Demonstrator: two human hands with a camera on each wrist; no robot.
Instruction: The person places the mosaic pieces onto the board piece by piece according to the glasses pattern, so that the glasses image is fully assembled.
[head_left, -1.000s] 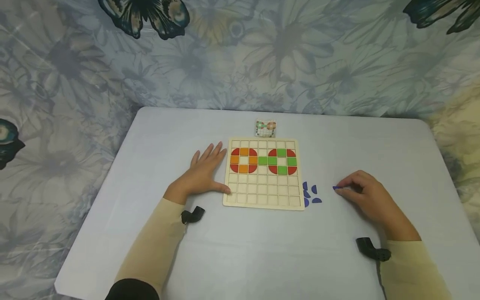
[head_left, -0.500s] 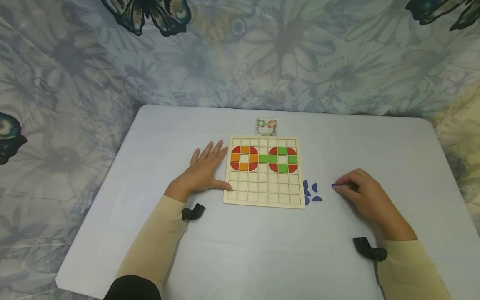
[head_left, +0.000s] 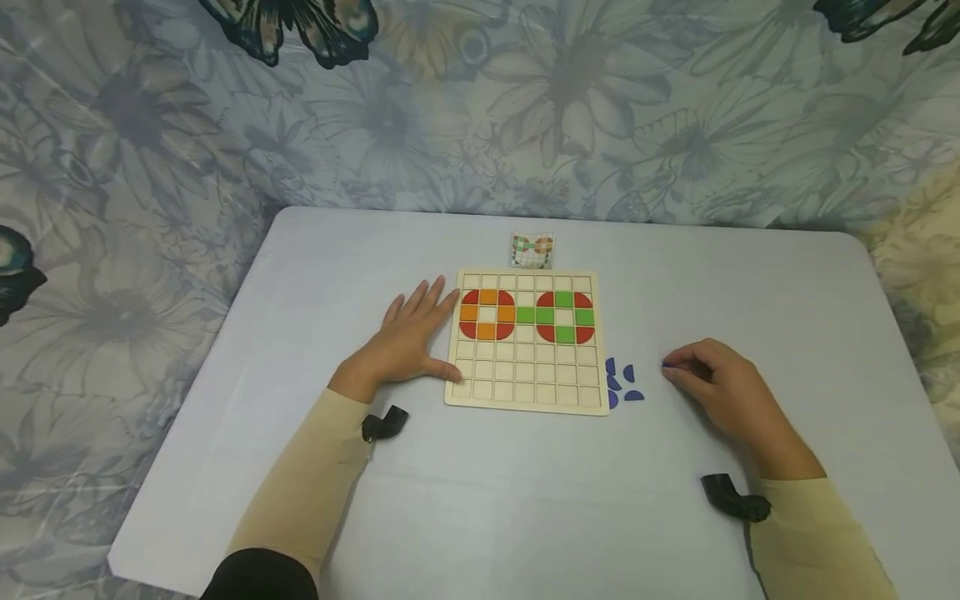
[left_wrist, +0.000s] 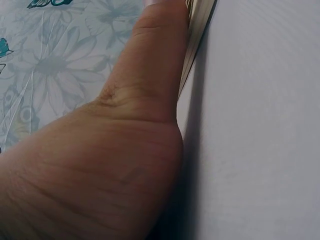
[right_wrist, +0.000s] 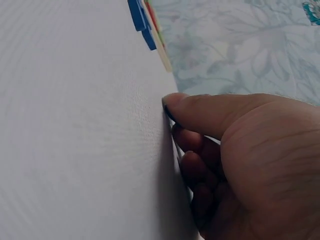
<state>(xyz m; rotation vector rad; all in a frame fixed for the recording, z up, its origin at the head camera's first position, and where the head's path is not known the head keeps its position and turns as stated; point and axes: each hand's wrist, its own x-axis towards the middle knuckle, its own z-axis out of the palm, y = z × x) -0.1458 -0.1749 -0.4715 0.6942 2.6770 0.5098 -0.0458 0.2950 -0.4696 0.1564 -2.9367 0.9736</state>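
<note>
With fingers spread, my left hand [head_left: 407, 340] lies at the left edge of a square wooden grid board [head_left: 525, 396], its thumb on the rim. Red, orange and green tiles fill two ring shapes on the board, joined by a green square tile [head_left: 526, 315]. To the right of the board, my right hand [head_left: 716, 379] pinches a small blue piece [head_left: 664, 365] between thumb and fingers. Most of that piece is hidden by the fingertips. Several blue quarter-round pieces [head_left: 633, 395] lie between the board and this hand, some against the board's edge.
A small pattern card [head_left: 532, 250] in clear wrapping lies behind the board. The white table [head_left: 360, 517] meets a flower-print cloth [head_left: 480, 108] at its back and left. Black wrist cameras [head_left: 385, 423] sit on both sleeves.
My right hand has shifted slightly left with the blue piece pinched in it. The left hand stays at the board's edge. The head view has tilted a little.
</note>
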